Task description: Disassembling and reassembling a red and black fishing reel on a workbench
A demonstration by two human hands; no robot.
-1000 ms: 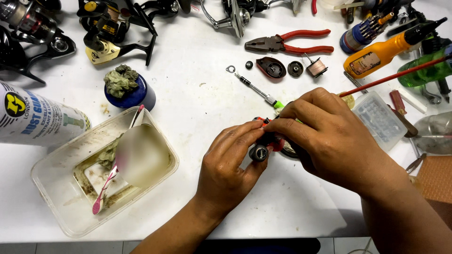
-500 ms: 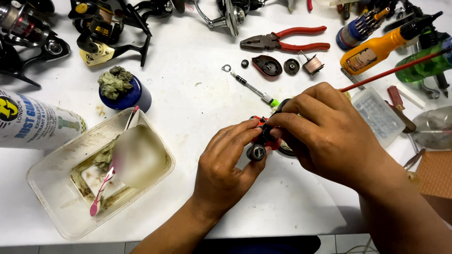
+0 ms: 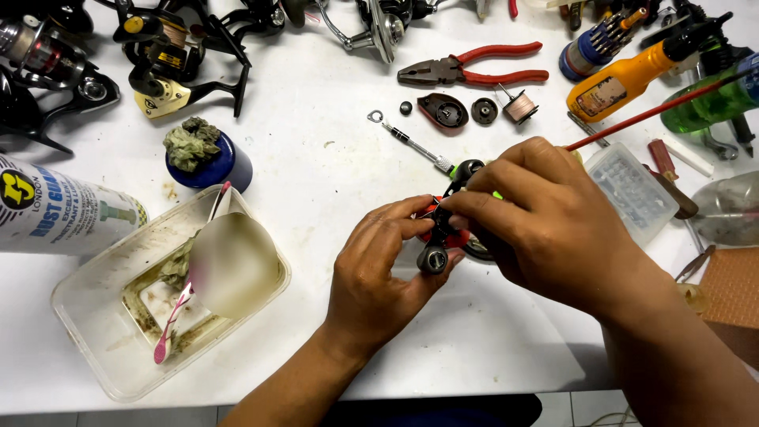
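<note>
Item: small reel (image 3: 443, 233), black with red parts — held above the white table (image 3: 316, 158) near its front edge, between both hands. Left hand (image 3: 379, 273) grasped it from below, thumb and forefinger pinching the red part, a round black knob (image 3: 432, 259) showing under the fingers. Right hand (image 3: 545, 221) closed over its far side, fingertips pressed to the top; what they pinched could not be told.

Handling, as judged: rigid metal and plastic, light for its bulk, likely greasy and so slippery; small parts would drop loose easily. Best held by the body, not by the knob or handle.

Nearby: loose screw-pin (image 3: 411, 142) and dark cover plates (image 3: 447, 111) just beyond the hands; red-handled pliers (image 3: 474, 71); orange bottle (image 3: 624, 79); clear parts box (image 3: 632, 190). To the left — plastic tub (image 3: 103, 340) with a pink toothbrush (image 3: 178, 316), blue cup (image 3: 217, 166) with a rag, spray can (image 3: 55, 213), further reels (image 3: 166, 63) along the far edge
</note>
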